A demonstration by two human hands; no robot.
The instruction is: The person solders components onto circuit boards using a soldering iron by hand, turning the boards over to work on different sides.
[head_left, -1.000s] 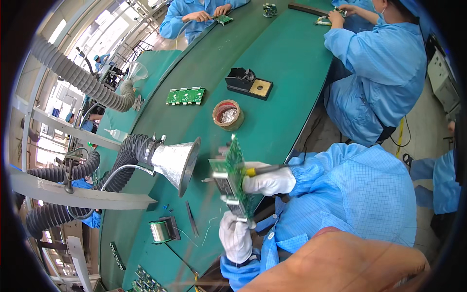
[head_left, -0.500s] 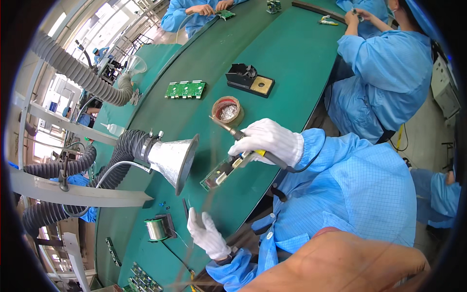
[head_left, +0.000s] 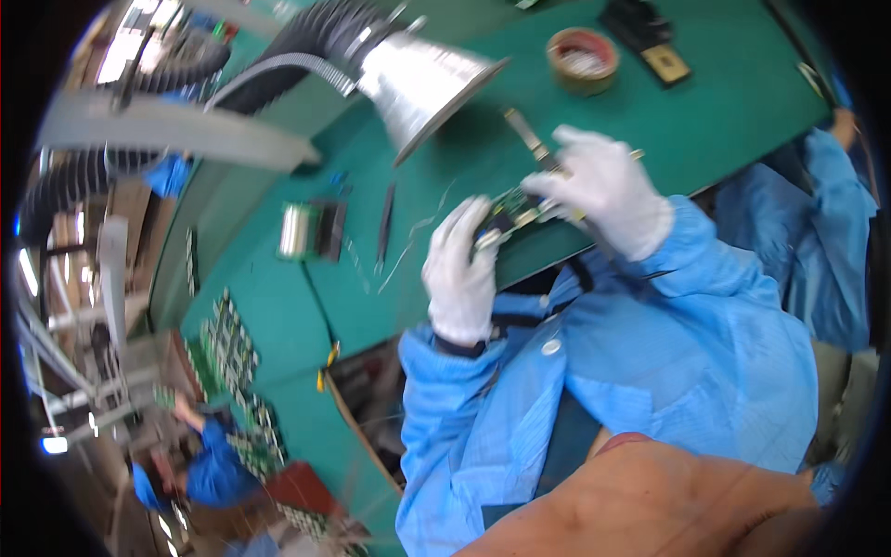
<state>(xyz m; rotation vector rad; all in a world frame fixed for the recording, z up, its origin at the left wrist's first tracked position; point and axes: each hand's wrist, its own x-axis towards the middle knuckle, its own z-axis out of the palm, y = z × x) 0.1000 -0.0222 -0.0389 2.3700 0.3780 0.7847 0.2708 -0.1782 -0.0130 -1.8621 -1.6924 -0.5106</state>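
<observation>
A small green circuit board spans the space between my two white-gloved hands, near the front edge of the green bench. The fingers of my left hand are closed on its left end. My right hand grips a soldering iron, its metal end pointing up and left, and also has hold of the board's right end. Motion blur and the glove hide the right fingers' exact grip. Left of my hands, a thin dark tool lies beside a loose strand of solder wire.
A metal fume-extraction funnel on a black hose overhangs the bench. Behind the hands stand a round tin and a soldering-iron stand. At left are a solder spool and several circuit boards. Other people work left and right.
My left hand has gone from open and empty to holding the board's left end. The bench has shifted up and right in view as the head turned left.
</observation>
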